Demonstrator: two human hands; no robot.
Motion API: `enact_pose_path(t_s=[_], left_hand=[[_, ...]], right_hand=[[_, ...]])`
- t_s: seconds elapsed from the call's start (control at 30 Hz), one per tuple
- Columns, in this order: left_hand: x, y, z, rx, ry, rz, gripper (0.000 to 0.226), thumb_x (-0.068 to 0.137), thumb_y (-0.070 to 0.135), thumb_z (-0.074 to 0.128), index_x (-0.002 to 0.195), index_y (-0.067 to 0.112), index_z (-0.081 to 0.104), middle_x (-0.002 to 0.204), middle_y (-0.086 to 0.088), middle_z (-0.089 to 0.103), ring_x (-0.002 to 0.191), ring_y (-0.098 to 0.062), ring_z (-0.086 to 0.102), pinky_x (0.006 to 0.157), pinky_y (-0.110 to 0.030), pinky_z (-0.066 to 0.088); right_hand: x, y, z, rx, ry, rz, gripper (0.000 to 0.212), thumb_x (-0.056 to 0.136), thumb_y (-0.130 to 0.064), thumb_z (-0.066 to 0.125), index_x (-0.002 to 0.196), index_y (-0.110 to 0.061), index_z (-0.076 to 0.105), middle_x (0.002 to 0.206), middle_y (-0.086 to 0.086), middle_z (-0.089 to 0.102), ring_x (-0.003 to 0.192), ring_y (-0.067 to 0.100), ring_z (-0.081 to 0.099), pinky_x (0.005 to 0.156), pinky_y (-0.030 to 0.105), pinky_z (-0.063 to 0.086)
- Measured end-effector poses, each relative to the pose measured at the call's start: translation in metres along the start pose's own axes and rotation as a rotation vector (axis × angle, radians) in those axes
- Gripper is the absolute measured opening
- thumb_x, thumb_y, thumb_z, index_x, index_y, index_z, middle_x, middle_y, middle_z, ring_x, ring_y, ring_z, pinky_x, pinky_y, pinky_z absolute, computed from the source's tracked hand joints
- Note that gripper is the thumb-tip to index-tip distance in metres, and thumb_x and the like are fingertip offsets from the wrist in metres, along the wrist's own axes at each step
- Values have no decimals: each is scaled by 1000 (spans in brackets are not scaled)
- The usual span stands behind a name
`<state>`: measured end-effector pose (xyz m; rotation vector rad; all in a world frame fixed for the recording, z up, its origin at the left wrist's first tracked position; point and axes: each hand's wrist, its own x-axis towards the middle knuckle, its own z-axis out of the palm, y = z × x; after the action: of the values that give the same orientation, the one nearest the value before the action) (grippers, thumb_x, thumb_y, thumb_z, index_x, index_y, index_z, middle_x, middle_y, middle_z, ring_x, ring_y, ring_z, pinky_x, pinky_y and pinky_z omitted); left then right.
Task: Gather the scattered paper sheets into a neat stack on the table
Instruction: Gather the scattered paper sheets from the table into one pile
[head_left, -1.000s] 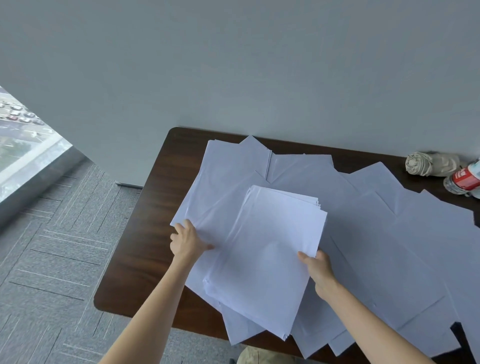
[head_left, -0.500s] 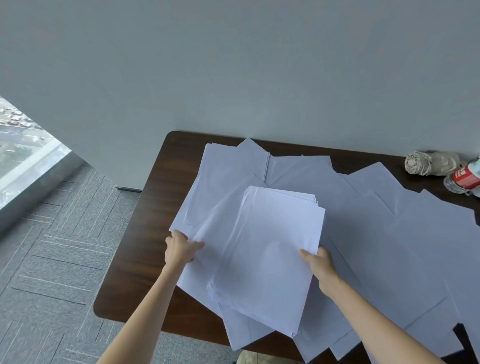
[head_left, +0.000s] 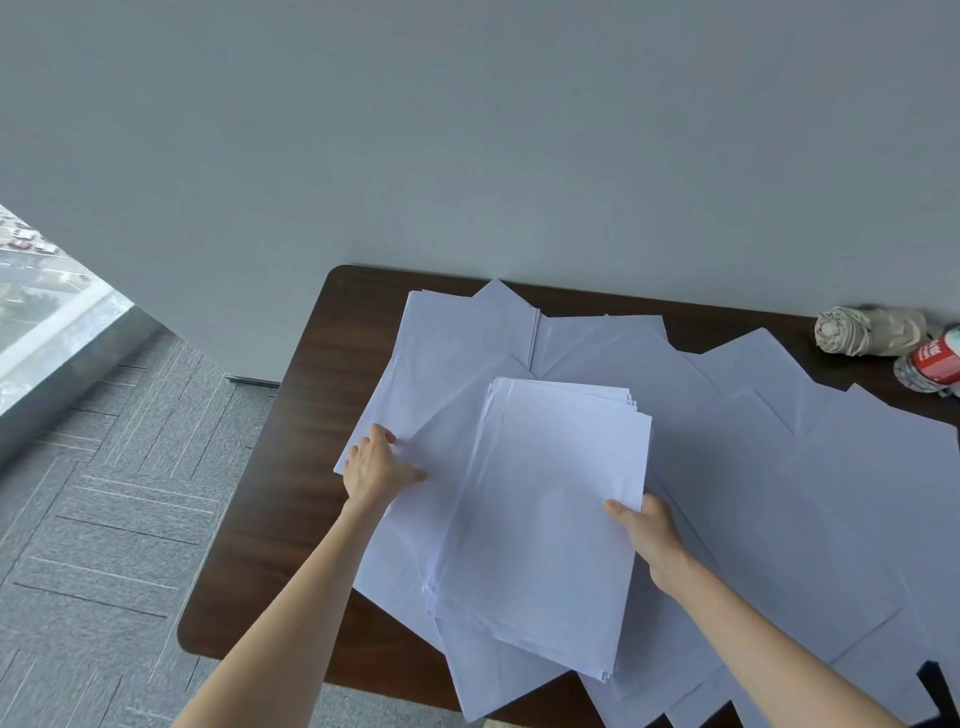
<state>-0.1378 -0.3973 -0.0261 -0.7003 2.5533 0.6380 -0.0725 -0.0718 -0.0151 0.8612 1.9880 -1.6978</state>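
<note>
**Gathering step, head view.** My right hand (head_left: 652, 535) grips the right edge of the partial stack (head_left: 545, 519), thumb on top and the other fingers hidden beneath the paper. My left hand (head_left: 382, 465) pinches the left corner of 1 loose sheet (head_left: 447, 467) that runs under the stack's left side. The thumb lies across its upper face and the fingers curl at its edge.

The stack rests on the near-left part of the table (head_left: 291, 467), on top of other paper. More scattered sheets (head_left: 779, 493) overlap across to the right, towards a folded umbrella (head_left: 867, 330) and a bottle (head_left: 930, 364) at the far edge.

**Technique.** This step is best done with the right hand as a fixed anchor while the left slides its sheet flat towards the stack, not lifting it, so the paper does not crease. The stack's far corner is fanned and will probably need squaring. Several sheets overhang the near table edge and could slip off if dragged.

**Pose.** Both forearms reach forward from the lower frame. The left arm is extended further, with its wrist nearly straight, and the right wrist angles inward to the stack.
</note>
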Motion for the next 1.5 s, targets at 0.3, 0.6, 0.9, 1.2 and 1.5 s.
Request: enact_pose_path(t_s=[0.3, 0.6, 0.9, 1.2, 1.5], left_hand=[[2, -10, -22, -94, -122, 85, 23, 84, 34, 72, 72, 20, 59, 68, 3, 56, 68, -20, 56, 55, -27, 35], [-25, -48, -19, -97, -181, 155, 5, 83, 19, 69, 84, 19, 64, 78, -3, 66, 80, -28, 64, 68, -33, 48], [-56, -62, 0, 155, -53, 41, 35, 81, 41, 72, 110, 24, 61, 106, 4, 59, 106, -20, 58, 75, -33, 44], [-58, -34, 3, -37, -109, -179, 47, 71, 46, 78, 102, 16, 59, 99, 2, 66, 96, -22, 64, 77, -33, 47], [-31, -37, -21, -619, -483, -199, 30, 80, 21, 77, 103, 2, 71, 94, -13, 76, 87, -31, 72, 86, -43, 57]], right_hand=[[5, -4, -6, 4, 4, -8, 19, 95, -3, 53, 103, -16, 64, 99, -2, 68, 86, 11, 63, 67, 24, 48], [6, -8, -15, 65, 14, 25, 20, 94, -1, 54, 106, -15, 63, 100, 0, 67, 87, 15, 62, 68, 25, 47], [2, -5, -19, 32, 15, 13, 18, 94, -2, 55, 105, -14, 63, 102, 2, 67, 87, 15, 63, 66, 25, 47], [-6, -1, -13, 49, -2, -24, 23, 95, 0, 52, 96, -22, 60, 98, -4, 65, 85, 10, 61, 66, 23, 47], [-8, 12, -13, 56, 20, -8, 21, 95, -2, 53, 95, -20, 64, 97, -3, 66, 84, 8, 61, 64, 23, 46]])
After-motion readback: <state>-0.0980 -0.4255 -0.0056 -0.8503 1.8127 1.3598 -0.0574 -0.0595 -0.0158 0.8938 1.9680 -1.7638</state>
